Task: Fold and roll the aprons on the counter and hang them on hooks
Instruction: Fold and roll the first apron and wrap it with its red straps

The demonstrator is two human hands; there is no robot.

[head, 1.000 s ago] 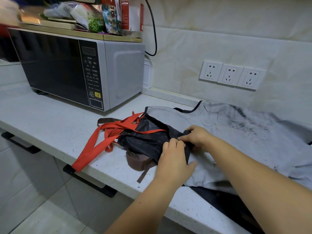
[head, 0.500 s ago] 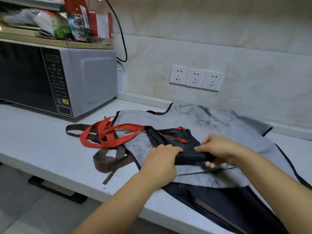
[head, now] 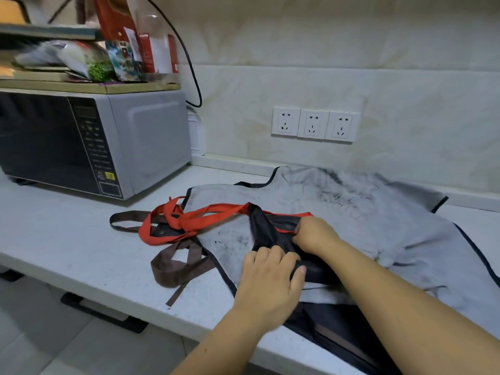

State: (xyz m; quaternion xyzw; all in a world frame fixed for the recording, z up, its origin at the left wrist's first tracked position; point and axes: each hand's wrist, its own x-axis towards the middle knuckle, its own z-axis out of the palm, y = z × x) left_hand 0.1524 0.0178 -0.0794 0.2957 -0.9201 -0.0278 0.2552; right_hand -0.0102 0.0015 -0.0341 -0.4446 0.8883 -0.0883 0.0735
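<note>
— Any danger from here?
— Yes. Possible to lose the roll of the black apron point(head: 266, 234): thin cloth, only partly rolled, likely to spring open if released too early. Possible also to drag and wrinkle the grey apron point(head: 378, 226) underneath, by pressing on both together.
— And the red straps point(head: 194, 220)?
— Trailing loose, well to the left of the left hand point(head: 270, 277), crossed over the brown straps point(head: 173, 266) on the desk point(head: 67, 239). Easy to pull both along when lifting toward a hook.
— How closed, each hand?
— Left hand: curled over the near end of the roll, thumb at its side, gripping it. Right hand point(head: 315, 234): just beyond, fingers bent narrow, pinching the red-trimmed edge of the same apron.
— Where, then, the roll?
— Between both hands, lying on the grey apron, not far from the front edge of the desk.
</note>
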